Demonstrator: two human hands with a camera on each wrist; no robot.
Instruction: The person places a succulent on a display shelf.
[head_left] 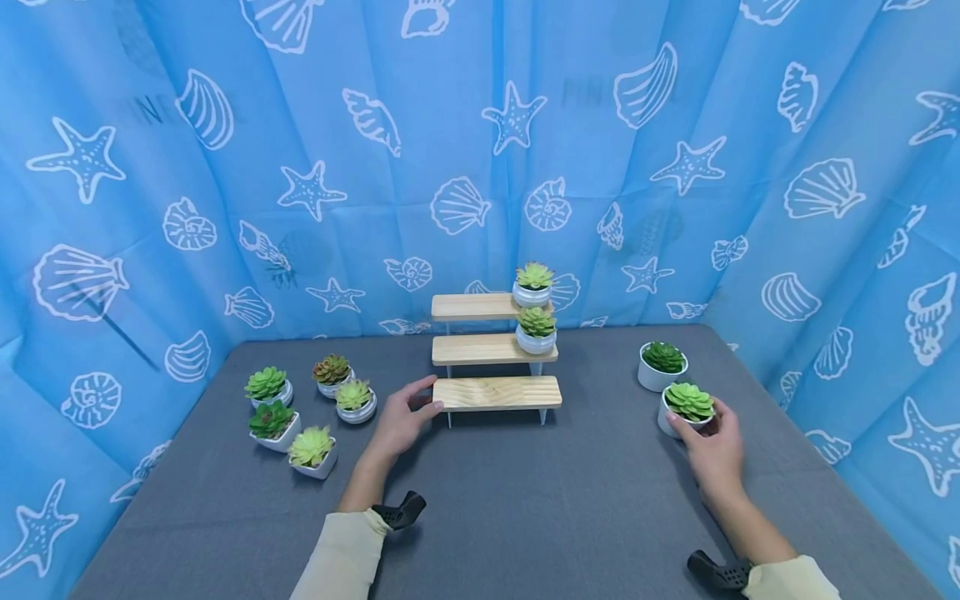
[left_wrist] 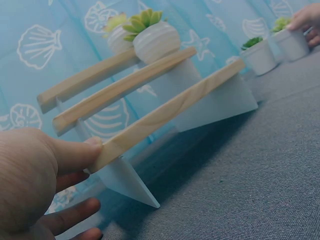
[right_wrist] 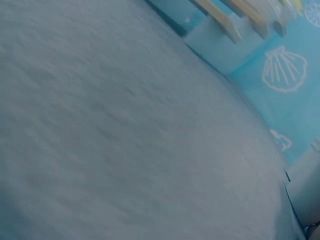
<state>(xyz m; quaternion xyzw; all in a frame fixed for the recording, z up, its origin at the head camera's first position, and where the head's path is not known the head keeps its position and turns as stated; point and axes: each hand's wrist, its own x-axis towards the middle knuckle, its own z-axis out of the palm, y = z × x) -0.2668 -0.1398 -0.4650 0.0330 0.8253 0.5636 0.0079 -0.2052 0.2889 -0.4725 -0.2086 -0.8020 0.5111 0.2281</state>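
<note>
A three-tier stand [head_left: 495,393] has light wooden boards on clear supports. My left hand [head_left: 399,425] holds the left end of its lowest board; in the left wrist view the thumb [left_wrist: 80,152] lies against that board's end. Out on the right, my right hand [head_left: 717,446] grips a round white pot [head_left: 670,419] holding a bright green succulent [head_left: 689,402]. Just behind it stands another white pot with a darker succulent [head_left: 664,357]. One potted succulent [head_left: 533,279] sits at the right end of the top board, and a second [head_left: 536,325] at the right end of the middle board.
Several small potted succulents [head_left: 311,450] stand grouped on the left of the grey cloth-covered table [head_left: 540,517]. A blue curtain [head_left: 450,150] with shell and starfish prints hangs behind and along the sides. The right wrist view mostly shows tablecloth [right_wrist: 125,125].
</note>
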